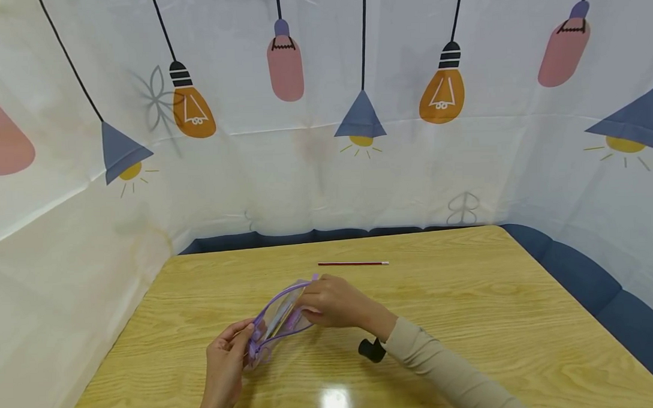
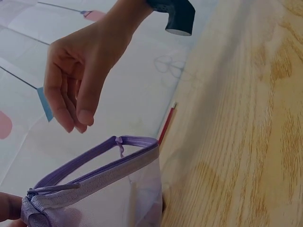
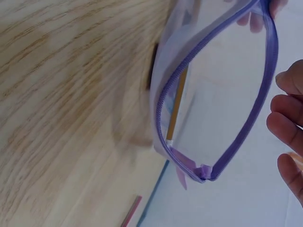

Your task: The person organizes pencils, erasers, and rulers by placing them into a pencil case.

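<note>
A see-through zip pouch [image 1: 279, 317] with purple edging is tilted above the table, its mouth unzipped. My left hand [image 1: 226, 351] pinches it at the end where the zip pull [image 2: 54, 188] lies. Near the far end of the mouth is my right hand [image 1: 332, 303]; both wrist views show it apart from the pouch, fingers loosely bent, nothing visible in them. Inside the pouch lie a yellow pencil-like stick [image 3: 178, 104] and a purple item [image 1: 294, 319] whose kind is unclear. A red pencil [image 1: 352, 264] with a white end lies on the table beyond the pouch.
The wooden table [image 1: 470, 295] stretches out on both sides of the hands. Behind it hangs a white curtain [image 1: 315, 186] printed with lamps, and dark blue padding [image 1: 594, 279] runs along the far and right edges. A black wrist camera [image 1: 372, 350] sits at my right wrist.
</note>
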Demonstrator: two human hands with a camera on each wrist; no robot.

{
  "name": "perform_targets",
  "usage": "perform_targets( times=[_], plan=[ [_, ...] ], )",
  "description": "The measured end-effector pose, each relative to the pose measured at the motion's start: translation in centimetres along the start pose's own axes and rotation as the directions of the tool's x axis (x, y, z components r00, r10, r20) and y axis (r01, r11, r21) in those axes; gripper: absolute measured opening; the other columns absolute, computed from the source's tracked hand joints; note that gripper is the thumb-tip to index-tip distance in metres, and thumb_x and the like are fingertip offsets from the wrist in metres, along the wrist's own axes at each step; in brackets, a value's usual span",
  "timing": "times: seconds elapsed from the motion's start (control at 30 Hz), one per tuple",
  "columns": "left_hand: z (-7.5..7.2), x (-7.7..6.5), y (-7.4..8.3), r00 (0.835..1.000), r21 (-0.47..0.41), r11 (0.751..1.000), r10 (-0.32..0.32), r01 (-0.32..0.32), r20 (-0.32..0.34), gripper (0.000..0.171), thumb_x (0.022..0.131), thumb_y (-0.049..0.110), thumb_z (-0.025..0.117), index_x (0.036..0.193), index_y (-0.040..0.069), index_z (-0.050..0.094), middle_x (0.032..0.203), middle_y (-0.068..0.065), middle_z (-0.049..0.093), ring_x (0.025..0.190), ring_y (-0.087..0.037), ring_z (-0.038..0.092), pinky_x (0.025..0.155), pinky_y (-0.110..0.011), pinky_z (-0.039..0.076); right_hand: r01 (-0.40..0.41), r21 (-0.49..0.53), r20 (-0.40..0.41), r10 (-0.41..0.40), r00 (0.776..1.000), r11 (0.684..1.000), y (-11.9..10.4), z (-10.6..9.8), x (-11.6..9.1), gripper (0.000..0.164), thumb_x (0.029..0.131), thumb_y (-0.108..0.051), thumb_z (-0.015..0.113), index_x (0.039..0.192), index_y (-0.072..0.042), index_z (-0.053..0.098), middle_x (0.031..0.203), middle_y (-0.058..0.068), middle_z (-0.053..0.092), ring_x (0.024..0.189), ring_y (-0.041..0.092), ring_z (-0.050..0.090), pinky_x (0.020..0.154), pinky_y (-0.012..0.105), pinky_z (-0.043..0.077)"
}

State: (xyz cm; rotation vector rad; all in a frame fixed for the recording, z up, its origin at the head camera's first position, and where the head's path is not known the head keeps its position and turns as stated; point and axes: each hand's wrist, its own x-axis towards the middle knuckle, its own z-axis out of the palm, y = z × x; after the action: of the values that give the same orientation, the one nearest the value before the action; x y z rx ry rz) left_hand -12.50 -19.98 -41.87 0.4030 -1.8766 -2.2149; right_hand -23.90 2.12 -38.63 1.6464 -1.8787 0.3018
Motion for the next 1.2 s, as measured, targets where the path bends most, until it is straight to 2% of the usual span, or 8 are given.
perform_targets(
  times=[0.13,0.47,0.7,0.93,1.2],
  plan=[
    [-0.1,0.0,-0.1,1.000,-0.007,1.000,0.000,0.000,0.003,0.018,0.096,0.011,0.063,0.106,-0.003,0.069,0.086,-0.005,0.073,0.077,-0.019,0.070,0.061,-0.026,0.056,-0.003,-0.015,-0.003,0.003,1.000,1.000,0.2,-0.5,-0.1,0.011,0.083,-0.015,0.075,0.094,-0.015,0.074,0.089,-0.008,0.070,0.078,0.004,0.063,0.071,0.025,0.050],
    [-0.2,0.1,-0.2,1.000,-0.005,1.000,-0.001,0.001,0.009,0.018,0.096,0.011,0.063,0.106,-0.002,0.069,0.087,-0.004,0.073,0.078,-0.018,0.070,0.062,-0.026,0.056,-0.046,0.006,-0.014,0.046,0.999,0.999,0.5,-1.7,-0.6,0.016,0.083,-0.015,0.075,0.099,-0.015,0.073,0.092,-0.006,0.069,0.078,0.009,0.060,0.070,0.025,0.049],
    [-0.2,0.1,-0.2,1.000,0.005,1.000,-0.016,0.015,0.020,0.020,0.096,0.013,0.063,0.108,-0.003,0.069,0.086,-0.004,0.072,0.074,-0.016,0.069,0.061,-0.025,0.055,-0.112,0.024,-0.015,0.113,0.994,0.993,1.0,-2.4,-1.0,0.019,0.082,-0.015,0.076,0.100,-0.013,0.073,0.092,-0.004,0.069,0.086,0.011,0.063,0.075,0.029,0.051],
    [-0.1,0.0,-0.1,1.000,0.003,1.000,0.001,-0.001,0.016,0.020,0.096,0.012,0.063,0.107,-0.003,0.069,0.087,-0.005,0.073,0.076,-0.018,0.070,0.061,-0.026,0.055,-0.157,0.015,-0.035,0.157,0.987,0.988,1.3,-2.6,-1.6,0.017,0.081,-0.013,0.076,0.098,-0.013,0.073,0.093,-0.003,0.070,0.088,0.012,0.064,0.073,0.032,0.050],
    [0.0,0.0,0.1,1.000,0.012,1.000,-0.006,0.006,0.007,0.020,0.096,0.013,0.064,0.107,-0.003,0.069,0.084,-0.003,0.072,0.071,-0.014,0.068,0.058,-0.024,0.054,-0.183,-0.019,-0.054,0.182,0.982,0.983,1.7,-3.1,-1.9,0.018,0.082,-0.017,0.078,0.098,-0.012,0.072,0.093,-0.002,0.070,0.087,0.014,0.064,0.073,0.034,0.051]
  ],
)
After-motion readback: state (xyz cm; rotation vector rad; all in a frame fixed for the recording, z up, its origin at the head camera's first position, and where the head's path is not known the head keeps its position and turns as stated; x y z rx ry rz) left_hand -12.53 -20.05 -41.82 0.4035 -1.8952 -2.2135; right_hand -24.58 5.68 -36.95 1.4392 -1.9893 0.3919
